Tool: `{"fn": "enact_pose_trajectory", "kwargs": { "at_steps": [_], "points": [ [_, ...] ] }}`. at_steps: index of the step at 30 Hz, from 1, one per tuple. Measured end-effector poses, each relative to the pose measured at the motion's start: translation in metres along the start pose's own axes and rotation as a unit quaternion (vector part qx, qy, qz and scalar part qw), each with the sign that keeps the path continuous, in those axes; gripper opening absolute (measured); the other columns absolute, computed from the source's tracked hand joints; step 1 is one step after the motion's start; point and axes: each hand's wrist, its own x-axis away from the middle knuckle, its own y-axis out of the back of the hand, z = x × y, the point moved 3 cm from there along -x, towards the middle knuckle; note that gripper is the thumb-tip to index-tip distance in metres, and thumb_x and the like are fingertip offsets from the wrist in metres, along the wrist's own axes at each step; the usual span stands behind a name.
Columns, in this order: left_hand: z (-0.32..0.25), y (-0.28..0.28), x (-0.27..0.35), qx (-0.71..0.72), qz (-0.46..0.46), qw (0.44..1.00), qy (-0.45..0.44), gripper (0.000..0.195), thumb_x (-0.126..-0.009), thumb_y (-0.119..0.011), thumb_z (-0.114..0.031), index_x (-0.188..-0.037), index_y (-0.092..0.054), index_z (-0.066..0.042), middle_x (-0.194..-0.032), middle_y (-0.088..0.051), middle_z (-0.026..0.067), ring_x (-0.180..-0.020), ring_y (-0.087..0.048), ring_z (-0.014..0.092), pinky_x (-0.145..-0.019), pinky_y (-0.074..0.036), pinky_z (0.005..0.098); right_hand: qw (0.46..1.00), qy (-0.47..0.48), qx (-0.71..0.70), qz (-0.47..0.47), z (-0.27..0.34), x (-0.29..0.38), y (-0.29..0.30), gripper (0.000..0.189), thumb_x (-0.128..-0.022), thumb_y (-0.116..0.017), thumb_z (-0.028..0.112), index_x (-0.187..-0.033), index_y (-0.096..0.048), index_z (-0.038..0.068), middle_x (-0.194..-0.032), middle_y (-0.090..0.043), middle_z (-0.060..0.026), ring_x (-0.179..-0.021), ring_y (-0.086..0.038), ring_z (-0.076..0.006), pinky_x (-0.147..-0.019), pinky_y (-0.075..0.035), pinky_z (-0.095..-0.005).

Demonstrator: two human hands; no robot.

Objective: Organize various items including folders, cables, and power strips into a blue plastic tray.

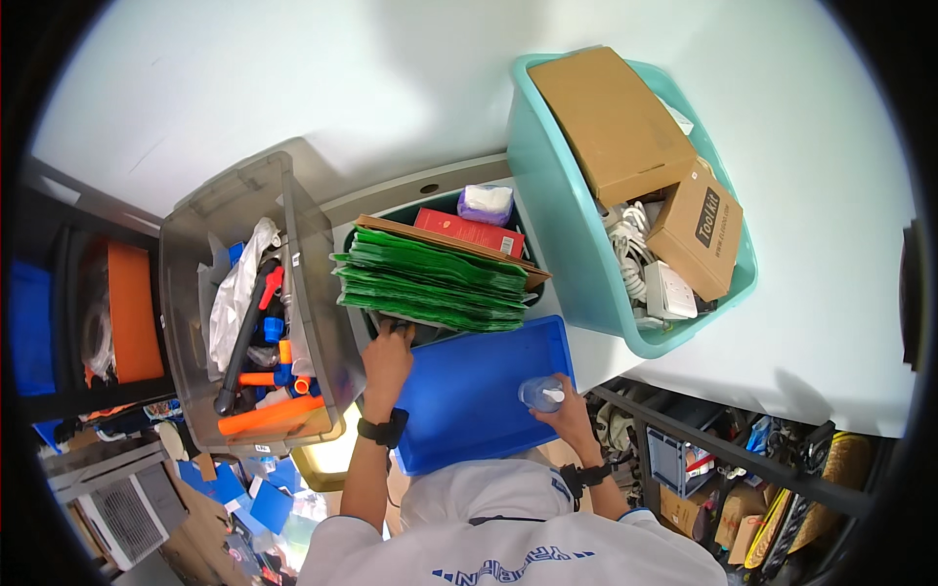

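My left hand [388, 364] reaches over the near rim of a dark green bin [355, 322]. Its fingers are bent beside something dark and partly hidden, so I cannot tell whether they grip it. Packed upright in that bin is a thick stack of green plastic packets [440, 282], with a brown cardboard sheet [538, 276], a red box [469, 233] and a purple-and-white soft pack [486, 204] behind. A clear plastic bottle with a white tip [541, 394] is in my right hand [571, 416], above the right side of a shallow blue tray [469, 399].
At left stands a translucent grey bin [176, 293] with pipes and orange fittings. A turquoise tub [571, 220] at right holds cardboard boxes [615, 124], white cables [629, 245] and a white socket block [669, 291]. Loaded shelves [733, 439] stand at lower right.
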Motion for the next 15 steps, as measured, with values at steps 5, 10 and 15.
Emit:
{"fn": "enact_pose_trajectory", "kwargs": {
  "at_steps": [5,10,15],
  "points": [
    [0.029,-0.023,-0.009,-0.061,0.068,0.996,0.008,0.016,-0.096,-0.064,-0.018,-0.096,-0.075,-0.006,-0.112,-0.07,0.0177,-0.078,-0.072,0.041,-0.068,-0.059,0.0503,1.0,-0.011,0.009,0.005,0.007,-0.005,-0.009,0.087,-0.072,-0.095,0.027,-0.141,-0.047,0.006,-0.122,-0.069,-0.0277,-0.114,-0.068,-0.0457,-0.095,-0.055,-0.0491],
    [0.003,0.016,-0.009,-0.036,0.088,0.995,0.011,0.01,-0.094,-0.068,-0.012,-0.099,-0.074,-0.007,-0.104,-0.072,0.0184,-0.08,-0.072,0.042,-0.069,-0.058,0.0507,0.998,-0.045,0.018,0.029,-0.003,-0.012,-0.013,0.086,-0.073,-0.092,0.025,-0.143,-0.045,0.005,-0.127,-0.066,-0.024,-0.117,-0.064,-0.0438,-0.098,-0.054,-0.0475],
    [-0.047,0.106,0.02,0.004,0.041,0.999,-0.001,0.013,-0.092,-0.066,-0.004,-0.105,-0.069,-0.006,-0.097,-0.073,0.0172,-0.083,-0.071,0.04,-0.07,-0.055,0.049,0.999,-0.047,-0.012,0.023,-0.017,-0.021,-0.022,0.084,-0.073,-0.091,0.02,-0.142,-0.045,0.004,-0.135,-0.062,-0.0228,-0.124,-0.06,-0.0432,-0.103,-0.051,-0.0472]
  ]
}}
